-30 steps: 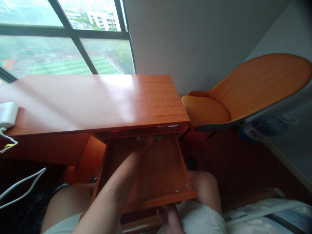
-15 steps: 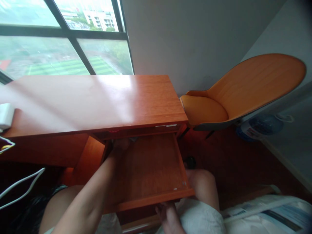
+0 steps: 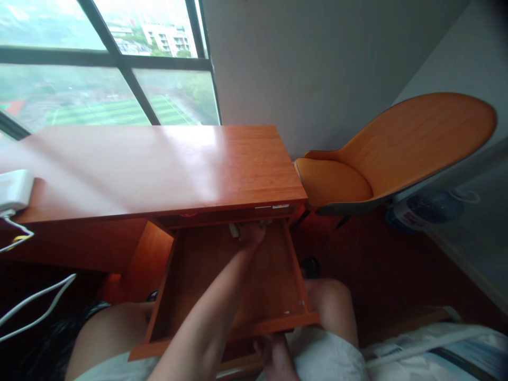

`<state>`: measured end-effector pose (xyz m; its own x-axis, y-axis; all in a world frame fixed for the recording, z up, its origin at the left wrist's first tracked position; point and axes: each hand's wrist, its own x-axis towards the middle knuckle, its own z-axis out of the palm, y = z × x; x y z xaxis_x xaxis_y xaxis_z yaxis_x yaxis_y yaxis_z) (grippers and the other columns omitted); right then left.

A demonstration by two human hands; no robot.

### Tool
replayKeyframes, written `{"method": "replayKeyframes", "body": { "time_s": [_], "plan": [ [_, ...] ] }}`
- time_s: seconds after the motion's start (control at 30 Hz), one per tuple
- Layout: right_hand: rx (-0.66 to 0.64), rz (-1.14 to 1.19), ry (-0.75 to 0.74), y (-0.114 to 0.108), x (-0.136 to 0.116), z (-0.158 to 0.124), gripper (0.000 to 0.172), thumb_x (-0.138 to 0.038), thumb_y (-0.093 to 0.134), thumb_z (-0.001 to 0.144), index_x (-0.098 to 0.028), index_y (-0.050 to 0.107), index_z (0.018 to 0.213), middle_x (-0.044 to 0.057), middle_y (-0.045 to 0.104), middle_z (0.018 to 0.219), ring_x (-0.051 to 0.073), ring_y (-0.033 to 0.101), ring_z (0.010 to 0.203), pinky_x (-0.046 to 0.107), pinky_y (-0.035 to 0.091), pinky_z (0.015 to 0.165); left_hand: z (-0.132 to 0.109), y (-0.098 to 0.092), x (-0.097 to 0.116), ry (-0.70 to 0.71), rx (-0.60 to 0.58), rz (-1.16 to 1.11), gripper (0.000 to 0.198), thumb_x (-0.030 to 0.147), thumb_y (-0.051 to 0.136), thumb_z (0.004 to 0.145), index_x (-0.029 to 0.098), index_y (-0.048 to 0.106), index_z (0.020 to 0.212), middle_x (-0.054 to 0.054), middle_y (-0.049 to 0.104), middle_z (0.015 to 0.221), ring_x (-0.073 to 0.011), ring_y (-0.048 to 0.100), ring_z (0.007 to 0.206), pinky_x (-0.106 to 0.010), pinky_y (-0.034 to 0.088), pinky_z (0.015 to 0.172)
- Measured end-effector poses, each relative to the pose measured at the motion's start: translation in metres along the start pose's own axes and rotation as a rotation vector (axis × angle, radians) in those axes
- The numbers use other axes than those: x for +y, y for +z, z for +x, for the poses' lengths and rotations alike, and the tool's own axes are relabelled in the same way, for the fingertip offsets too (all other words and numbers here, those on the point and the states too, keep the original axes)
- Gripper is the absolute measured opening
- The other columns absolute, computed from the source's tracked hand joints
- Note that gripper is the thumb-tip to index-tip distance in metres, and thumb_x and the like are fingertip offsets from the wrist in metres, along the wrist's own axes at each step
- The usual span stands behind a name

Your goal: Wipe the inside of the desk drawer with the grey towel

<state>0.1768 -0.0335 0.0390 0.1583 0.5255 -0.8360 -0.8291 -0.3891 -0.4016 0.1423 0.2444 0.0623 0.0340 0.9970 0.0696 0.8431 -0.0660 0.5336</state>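
- The pale, crumpled, soft-looking wad is at the back of the drawer, near its middle; its outline is blurred.
- My left hand has its grip closed on that wad, with pale bits showing on either side of it.
- The shallow reddish-brown wooden drawer stands well out from its housing. My left forearm crosses over its front edge at a slant. Drawer floor stretches from my arm to the left wall, and a second strip runs along the right wall.
- Above my knuckles, the housing's front edge is close and overhangs the drawer's rear, so there is little height there.
- Small whitish specks lie in the drawer's front right corner.
- My right hand is just below the drawer's front edge, fingers bent; I cannot tell whether its grip has hold of anything.
- My bare right knee is right beside the drawer's front right corner; my left knee leaves more of a gap.
- Over the drawer, the glossy reddish-brown wooden worktop carries a white box-shaped device at its far left, a white cable hanging over the edge.
- An orange chair with a rounded back stands beside the worktop's right end.
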Motion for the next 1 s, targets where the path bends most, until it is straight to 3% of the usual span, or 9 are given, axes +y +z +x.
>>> {"method": "replayKeyframes", "body": {
  "time_s": [0.17, 0.37, 0.47, 0.57, 0.63, 0.73, 0.8, 0.9, 1.0],
  "plan": [
    [0.024, -0.056, -0.022, 0.001, -0.002, -0.004, 0.036, -0.022, 0.073, 0.044, -0.028, 0.061, 0.077, -0.005, 0.062, 0.058, 0.017, 0.061, 0.059, 0.029, 0.047, 0.051, -0.008, 0.016, 0.033, 0.140, -0.073, 0.038, 0.039, 0.035, 0.053, 0.080, 0.021, 0.058, 0.116, -0.012, 0.061, 0.118, -0.0342, 0.048, 0.116, -0.051, 0.027, 0.102],
    [0.018, -0.069, -0.026, 0.003, -0.005, -0.009, 0.033, -0.032, 0.074, 0.048, -0.029, 0.061, 0.078, -0.002, 0.061, 0.055, 0.020, 0.061, 0.059, 0.030, 0.045, 0.046, -0.035, 0.000, 0.025, 0.330, -0.133, 0.102, 0.073, 0.035, 0.055, 0.074, 0.016, 0.031, 0.139, -0.016, 0.046, 0.135, -0.0359, 0.034, 0.127, -0.051, 0.017, 0.107],
    [0.015, -0.079, -0.028, 0.003, -0.005, -0.010, 0.034, -0.034, 0.074, 0.047, -0.028, 0.062, 0.079, -0.001, 0.061, 0.055, 0.022, 0.061, 0.060, 0.031, 0.044, 0.045, -0.060, -0.004, 0.024, 0.425, -0.176, 0.086, 0.088, 0.036, 0.058, 0.071, 0.012, 0.016, 0.144, -0.018, 0.039, 0.140, -0.0365, 0.031, 0.129, -0.049, 0.018, 0.107],
    [0.016, -0.087, -0.028, 0.004, -0.006, -0.011, 0.035, -0.037, 0.073, 0.048, -0.028, 0.062, 0.081, -0.001, 0.062, 0.056, 0.022, 0.062, 0.060, 0.031, 0.044, 0.044, -0.080, -0.009, 0.021, 0.474, -0.217, -0.012, 0.089, 0.034, 0.057, 0.071, 0.017, 0.013, 0.146, -0.014, 0.034, 0.145, -0.0326, 0.034, 0.129, -0.045, 0.024, 0.107],
    [0.018, -0.089, -0.025, 0.003, -0.006, -0.011, 0.035, -0.036, 0.072, 0.049, -0.029, 0.062, 0.081, -0.001, 0.062, 0.056, 0.022, 0.062, 0.060, 0.031, 0.044, 0.044, -0.084, -0.014, 0.015, 0.421, -0.196, -0.111, 0.080, 0.030, 0.053, 0.075, 0.020, 0.016, 0.145, -0.010, 0.037, 0.143, -0.0281, 0.039, 0.127, -0.041, 0.030, 0.105],
    [0.017, -0.088, -0.020, 0.003, -0.006, -0.012, 0.037, -0.032, 0.073, 0.047, -0.029, 0.062, 0.082, -0.002, 0.060, 0.055, 0.022, 0.061, 0.060, 0.031, 0.044, 0.044, -0.080, -0.018, 0.006, 0.204, -0.035, -0.256, 0.059, 0.023, 0.039, 0.084, 0.022, 0.026, 0.141, -0.008, 0.048, 0.136, -0.0224, 0.043, 0.125, -0.037, 0.036, 0.102],
    [0.016, -0.082, -0.018, 0.004, -0.007, -0.012, 0.037, -0.031, 0.073, 0.047, -0.029, 0.062, 0.082, -0.003, 0.060, 0.054, 0.022, 0.061, 0.060, 0.031, 0.044, 0.044, -0.079, -0.017, 0.003, 0.144, 0.007, -0.302, 0.051, 0.023, 0.033, 0.086, 0.023, 0.033, 0.137, -0.007, 0.053, 0.131, -0.0208, 0.045, 0.123, -0.036, 0.037, 0.101],
    [0.015, -0.070, -0.016, 0.004, -0.007, -0.013, 0.035, -0.034, 0.072, 0.049, -0.029, 0.062, 0.082, -0.003, 0.059, 0.054, 0.021, 0.061, 0.060, 0.031, 0.045, 0.045, -0.089, -0.010, 0.006, 0.312, -0.142, -0.242, 0.057, 0.026, 0.043, 0.081, 0.021, 0.033, 0.137, -0.009, 0.048, 0.136, -0.0241, 0.040, 0.127, -0.039, 0.033, 0.105],
    [0.012, -0.061, -0.015, 0.003, -0.006, -0.013, 0.033, -0.037, 0.072, 0.051, -0.029, 0.062, 0.081, -0.003, 0.060, 0.053, 0.021, 0.061, 0.060, 0.031, 0.045, 0.045, -0.105, -0.001, 0.015, 0.499, -0.270, -0.085, 0.082, 0.030, 0.054, 0.071, 0.013, 0.019, 0.144, -0.015, 0.031, 0.147, -0.0319, 0.024, 0.136, -0.047, 0.020, 0.111]
  ]
}}
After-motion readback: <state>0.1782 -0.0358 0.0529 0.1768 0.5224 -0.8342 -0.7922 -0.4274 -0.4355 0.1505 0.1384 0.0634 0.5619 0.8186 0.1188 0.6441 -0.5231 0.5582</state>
